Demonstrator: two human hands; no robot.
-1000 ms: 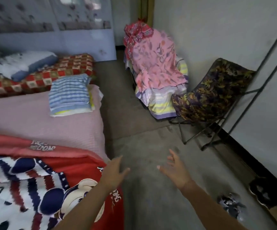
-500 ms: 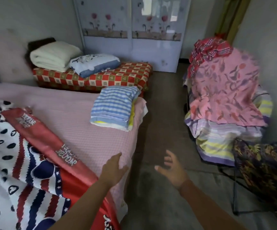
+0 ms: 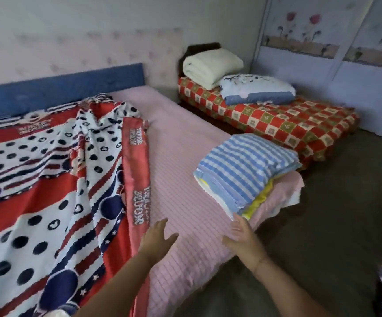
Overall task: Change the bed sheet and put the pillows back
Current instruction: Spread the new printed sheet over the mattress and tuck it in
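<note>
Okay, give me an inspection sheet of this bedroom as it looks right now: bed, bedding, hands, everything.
Surface: pink-covered bed, its right part not covered by the sheet.
Job's things: patterned sheet bunched over the bed's left part; folded striped stack on the bed corner nearest the side bed; pillow on the checkered side bed.
Clutter: rolled cream blanket beside that pillow.
Hands: left hand and right hand both open, holding nothing, over the bed's near edge; right fingertips close to the stack, contact unclear.
Cables: nothing seen.
Surroundings: blue headboard, flowered wardrobe, dark floor.
</note>
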